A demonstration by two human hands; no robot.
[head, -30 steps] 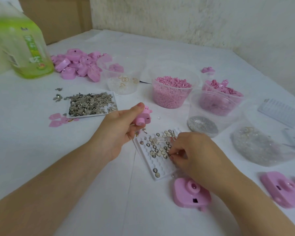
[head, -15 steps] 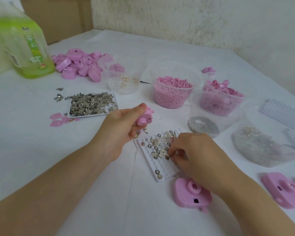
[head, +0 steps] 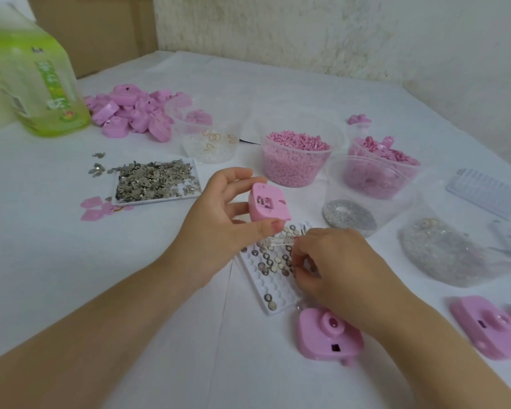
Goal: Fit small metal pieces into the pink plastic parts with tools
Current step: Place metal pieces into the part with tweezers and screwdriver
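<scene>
Left hand (head: 219, 219) held up just behind the far end of the white dimpled tray (head: 264, 305); thumb and fingers grip a pink plastic part (head: 267, 203), clear of the table, its recessed face with small metal bits turned to the camera; right hand (head: 337, 267) low over the tray's right edge, fingers curled, pinching a clear thin tool (head: 281, 242) that lies across the tray's far end; tip blurred, cannot tell if it touches anything; small round metal pieces (head: 273, 261) sit in the tray's dimples, mostly the far half, two near the front end; second pink part (head: 325, 338) lies on the white table cover (head: 71, 261) just in front of the tray, partly under the right wrist; flat tray of metal scraps (head: 157, 181) well to the left and behind the tray; cup of pink pellets (head: 295, 160) behind it; heap of pink parts (head: 130, 113) and green bottle (head: 42, 84) far back left of it; another pink part (head: 484, 326) well to its right.
</scene>
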